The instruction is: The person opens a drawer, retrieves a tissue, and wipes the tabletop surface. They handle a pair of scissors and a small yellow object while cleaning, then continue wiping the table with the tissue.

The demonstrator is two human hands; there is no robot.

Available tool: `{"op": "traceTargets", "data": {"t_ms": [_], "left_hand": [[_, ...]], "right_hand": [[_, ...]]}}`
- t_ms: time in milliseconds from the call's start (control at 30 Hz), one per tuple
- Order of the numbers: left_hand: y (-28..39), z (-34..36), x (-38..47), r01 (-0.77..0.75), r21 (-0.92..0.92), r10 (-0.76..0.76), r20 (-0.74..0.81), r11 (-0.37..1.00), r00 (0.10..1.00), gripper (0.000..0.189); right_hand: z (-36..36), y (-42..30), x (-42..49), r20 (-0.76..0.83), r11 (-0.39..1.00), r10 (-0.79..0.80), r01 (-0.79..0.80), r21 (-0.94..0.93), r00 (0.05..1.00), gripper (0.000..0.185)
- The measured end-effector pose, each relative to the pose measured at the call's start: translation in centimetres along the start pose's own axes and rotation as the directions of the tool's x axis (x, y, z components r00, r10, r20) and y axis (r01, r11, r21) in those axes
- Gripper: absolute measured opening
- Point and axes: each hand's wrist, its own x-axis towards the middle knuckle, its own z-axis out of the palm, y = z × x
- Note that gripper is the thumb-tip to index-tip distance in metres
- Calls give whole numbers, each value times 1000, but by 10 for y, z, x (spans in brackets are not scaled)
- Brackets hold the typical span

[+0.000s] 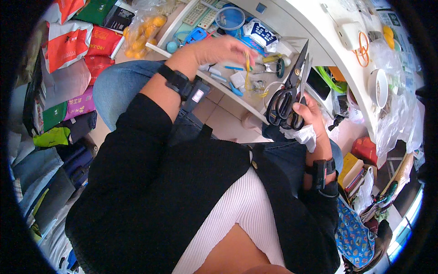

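My left hand (220, 49) is above an open white drawer (236, 99), slightly blurred, with thin yellow bands (247, 70) hanging from its fingers. Black-handled scissors (291, 85), more than one pair, are in my right hand (312, 114) at the drawer's right side, blades pointing up and away from me. Crumpled white tissue or plastic (304, 136) is also at that hand's palm. Below my left hand the drawer holds a metal tool with dark green handles (280, 67), a small blue item (235, 89) and a white folded piece (239, 79).
Remote controls (195, 14), a round clear-blue container (230, 18) and a white-and-blue keypad device (260, 36) lie deeper in the drawer. A bag of orange fruit (145, 32) and red packages (68, 44) are at left. The curved-looking desk holds a white bowl (377, 88) and charger (350, 36).
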Motion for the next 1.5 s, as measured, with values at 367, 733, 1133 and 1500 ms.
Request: {"op": "traceTargets", "data": {"t_ms": [367,733,1133,1500], "left_hand": [[24,-105,-57,-849,-405,-256,-908,340,331,27],[12,-96,-53,-396,-564,-363,-801,725,476,26],[-8,-85,-26,301,-170,-259,-923,938,286,43],[-42,66,62,428,691,-176,-407,582,896,42]], "right_hand": [[-2,-3,4,-82,891,51,-82,-446,995,26],[3,-4,4,-86,804,111,-140,-577,990,29],[6,-8,-2,-63,788,105,-121,-604,992,34],[0,-35,-25,-145,668,4,-111,-736,989,33]]}}
